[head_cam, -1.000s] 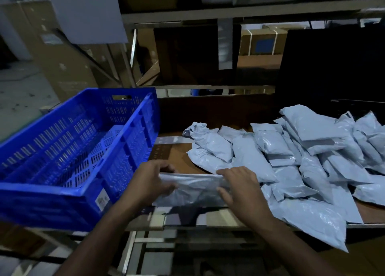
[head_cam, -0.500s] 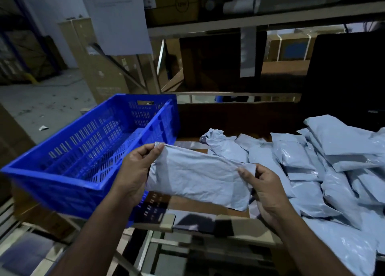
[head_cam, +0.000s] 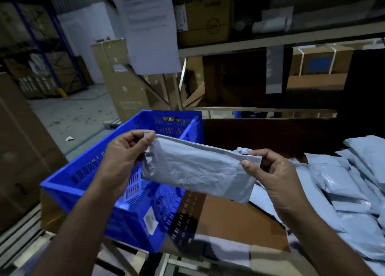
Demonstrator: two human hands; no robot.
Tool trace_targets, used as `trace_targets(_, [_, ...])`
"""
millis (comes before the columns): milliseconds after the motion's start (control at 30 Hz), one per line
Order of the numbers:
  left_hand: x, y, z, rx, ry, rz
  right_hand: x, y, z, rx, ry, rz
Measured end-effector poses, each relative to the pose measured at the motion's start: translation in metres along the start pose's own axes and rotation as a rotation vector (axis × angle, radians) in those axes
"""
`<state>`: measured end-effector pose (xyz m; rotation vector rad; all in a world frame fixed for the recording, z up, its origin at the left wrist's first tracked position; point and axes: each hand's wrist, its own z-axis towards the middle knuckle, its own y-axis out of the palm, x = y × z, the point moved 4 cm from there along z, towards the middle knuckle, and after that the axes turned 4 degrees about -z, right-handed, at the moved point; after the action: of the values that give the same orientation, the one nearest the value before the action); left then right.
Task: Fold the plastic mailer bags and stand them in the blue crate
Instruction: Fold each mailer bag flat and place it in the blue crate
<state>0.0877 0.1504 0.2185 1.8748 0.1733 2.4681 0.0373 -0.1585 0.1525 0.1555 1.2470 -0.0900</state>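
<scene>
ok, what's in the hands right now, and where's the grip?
One grey mailer bag, stretched between both hands above the blue crate. Left hand pinches its upper left corner; right hand pinches its upper right corner.

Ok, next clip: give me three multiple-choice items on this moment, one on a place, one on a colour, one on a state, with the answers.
1. Where is the pile of mailer bags relative to the blue crate?
A. to the right of it
B. inside it
C. on the floor behind it

2. What colour is the held mailer bag?
A. bright yellow
B. pale grey-blue
C. black

3. How is the held bag being handled?
A. it lies flat on the cardboard, untouched
B. one hand dangles it by a corner
C. both hands pinch it, one at each end, in the air

Answers:
1. A, the pile lies on the worktop on the right, the crate on the left.
2. B, same pale grey-blue as the pile.
3. C, the left hand pinches the left end and the right hand the right end, above the surface.
</scene>
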Motion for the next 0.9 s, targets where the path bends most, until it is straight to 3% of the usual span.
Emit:
trace_targets(333, [0.028, -0.131, 0.121, -0.075, 0.221, 0.347, -0.040, 0.141, 0.086, -0.145, -0.167, -0.371])
trace_targets(467, [0.005, -0.165, 0.181, -0.120, 0.157, 0.482, -0.023, 0.196, 0.147, -0.079, -0.255, -0.789])
trace_targets(600, [-0.049, -0.181, 0.238, -0.239, -0.020, 0.453, 0.013, 0.235, 0.193, -0.112, -0.161, -1.246])
trace_targets(700, [-0.087, -0.180, 0.269, -0.383, -0.034, 0.754, 0.039, 0.254, 0.209, -0.153, -0.082, -1.490])
trace_targets(800, [-0.111, -0.172, 0.281, -0.461, 0.115, 1.159, 0.063, 0.269, 0.220, -0.232, -0.046, -1.689])
trace_targets(900, [-0.130, -0.158, 0.290, -0.454, 0.227, 1.416, 0.087, 0.278, 0.229, -0.296, 0.027, -1.802])
